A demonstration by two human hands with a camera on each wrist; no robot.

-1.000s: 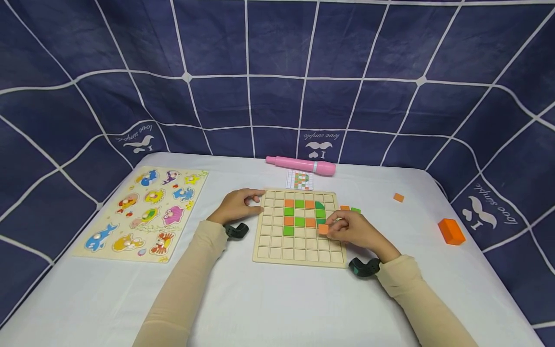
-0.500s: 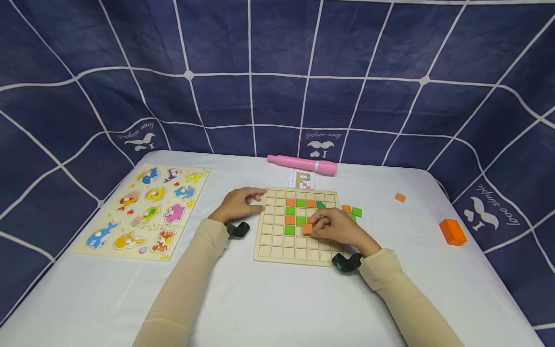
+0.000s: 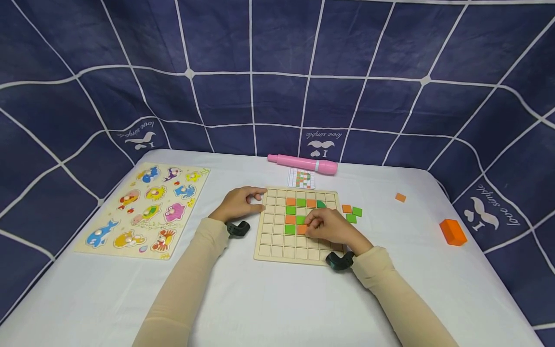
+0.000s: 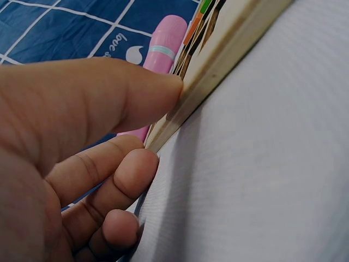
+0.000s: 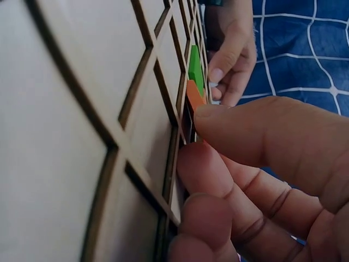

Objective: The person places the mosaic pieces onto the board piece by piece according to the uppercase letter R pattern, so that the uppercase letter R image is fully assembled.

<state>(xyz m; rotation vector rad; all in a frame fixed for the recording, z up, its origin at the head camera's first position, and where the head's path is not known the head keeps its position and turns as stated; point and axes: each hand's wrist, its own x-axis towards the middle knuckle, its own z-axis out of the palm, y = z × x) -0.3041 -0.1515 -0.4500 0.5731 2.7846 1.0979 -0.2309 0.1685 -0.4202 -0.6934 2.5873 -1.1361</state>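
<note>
My right hand (image 3: 334, 225) pinches a small orange square tile (image 3: 301, 230) between thumb and fingertips, low over the wooden grid board (image 3: 277, 253). In the right wrist view the orange tile (image 5: 195, 94) sits next to a green tile (image 5: 195, 68), with my thumb tip on its near end. Orange and green tiles fill several cells, and a dark green rounded tile (image 3: 321, 205) shows past my right hand, which hides cells behind it. My left hand (image 3: 236, 205) rests thumb and fingertips against the board's left edge, near its far corner.
Behind the board lie a printed pattern card (image 3: 301, 179) and a pink rod (image 3: 299, 163). Loose tiles (image 3: 347, 208) lie right of the board, another orange tile (image 3: 401, 197) farther off. An orange block (image 3: 453, 232) stands right; a sea-animal puzzle board (image 3: 113, 212) lies left.
My right hand has carried the orange tile leftward across the board, to the cell right of the lowest green tile. The left hand stays at the board's edge.
</note>
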